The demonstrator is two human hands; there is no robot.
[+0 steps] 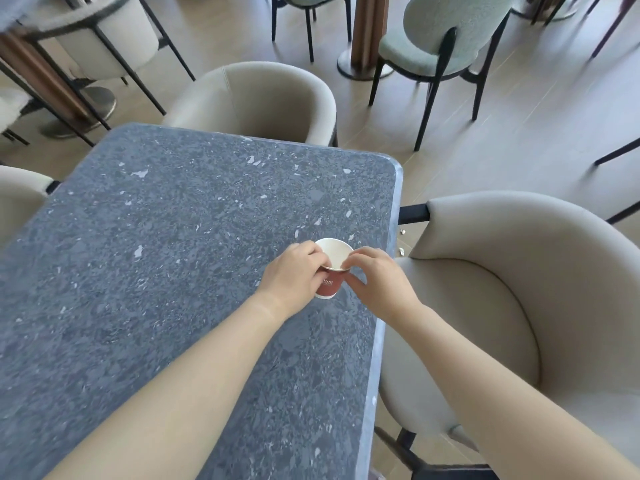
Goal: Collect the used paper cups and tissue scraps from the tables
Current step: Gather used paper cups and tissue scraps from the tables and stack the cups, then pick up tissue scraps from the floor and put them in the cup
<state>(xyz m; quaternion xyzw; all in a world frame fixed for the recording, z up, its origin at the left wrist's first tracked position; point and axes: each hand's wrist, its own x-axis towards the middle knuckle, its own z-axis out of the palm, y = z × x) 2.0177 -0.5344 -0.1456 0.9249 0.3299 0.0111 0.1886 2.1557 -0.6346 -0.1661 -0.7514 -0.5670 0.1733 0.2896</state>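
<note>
A red paper cup with a white inside stands upright on the grey speckled table, near its right edge. My left hand wraps the cup's left side. My right hand pinches the rim on the right side, thumb and fingers closed on it. The inside of the cup looks empty. Two small white scraps lie on the floor between the table and the chair to the right.
Beige tub chairs stand at the right, at the far end and at the left of the table. Green chairs and a wooden pillar stand further back on the light floor.
</note>
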